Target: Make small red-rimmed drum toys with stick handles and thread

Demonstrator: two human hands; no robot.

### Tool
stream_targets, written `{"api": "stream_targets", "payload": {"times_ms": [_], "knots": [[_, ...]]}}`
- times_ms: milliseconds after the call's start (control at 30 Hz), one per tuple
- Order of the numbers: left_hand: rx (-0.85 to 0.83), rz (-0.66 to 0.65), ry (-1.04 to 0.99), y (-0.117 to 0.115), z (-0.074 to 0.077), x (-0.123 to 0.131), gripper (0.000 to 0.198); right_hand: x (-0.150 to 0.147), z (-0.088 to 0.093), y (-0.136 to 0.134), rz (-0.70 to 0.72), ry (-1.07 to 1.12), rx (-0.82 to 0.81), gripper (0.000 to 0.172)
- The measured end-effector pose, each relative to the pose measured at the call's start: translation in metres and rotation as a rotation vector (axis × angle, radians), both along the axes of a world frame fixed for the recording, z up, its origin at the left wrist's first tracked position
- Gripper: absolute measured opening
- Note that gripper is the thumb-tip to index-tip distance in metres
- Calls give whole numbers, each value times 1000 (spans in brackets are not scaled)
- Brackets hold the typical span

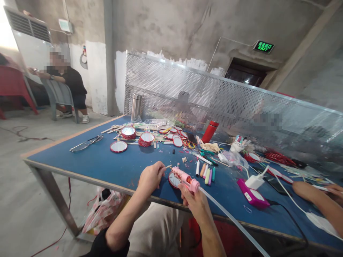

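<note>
- Forearms come in nearest, from the lower edge; the left hand pinches one thin stick between thumb and fingers, and the right hand grips one glue gun.
- Pointing left, the gun has its nozzle at the stick; whether the two touch, I cannot tell. One clear glue rod trails from its rear to the lower edge.
- Between the hands, partly under the gun, one round mirror lies near the front edge of the surface.
- One mesh screen stands along the far side.
- One blue surface carries everything else told below.
- One other person's arm reaches in at the right.
- Two bottles: one silver at the far left corner, one red, tilted in view, near the screen.
- One magenta power strip right of the right hand, with one white plug on it.
- Two stacks of red-rimmed mirrors beyond the left hand, and one separate mirror just left of them.
- Six markers in a row, just beyond and right of the gun.
</note>
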State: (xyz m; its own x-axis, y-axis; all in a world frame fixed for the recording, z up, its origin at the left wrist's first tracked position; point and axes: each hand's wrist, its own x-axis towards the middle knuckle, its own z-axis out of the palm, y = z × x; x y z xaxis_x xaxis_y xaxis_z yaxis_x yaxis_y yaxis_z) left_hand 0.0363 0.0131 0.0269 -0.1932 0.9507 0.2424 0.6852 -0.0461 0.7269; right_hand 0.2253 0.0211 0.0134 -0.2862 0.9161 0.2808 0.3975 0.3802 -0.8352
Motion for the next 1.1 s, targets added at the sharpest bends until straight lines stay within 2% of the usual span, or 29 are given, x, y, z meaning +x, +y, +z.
{"api": "stream_targets", "payload": {"times_ms": [367,967,1100], "knots": [[2,2,-2,0,1,0,20,2,-4,3,9,-21,0,45],[8,6,-4,0,0,0,21,-2,3,-1,9,19,-56,49],[3,7,-1,-1,0,0,21,-3,4,-3,-41,51,-37,49]]}}
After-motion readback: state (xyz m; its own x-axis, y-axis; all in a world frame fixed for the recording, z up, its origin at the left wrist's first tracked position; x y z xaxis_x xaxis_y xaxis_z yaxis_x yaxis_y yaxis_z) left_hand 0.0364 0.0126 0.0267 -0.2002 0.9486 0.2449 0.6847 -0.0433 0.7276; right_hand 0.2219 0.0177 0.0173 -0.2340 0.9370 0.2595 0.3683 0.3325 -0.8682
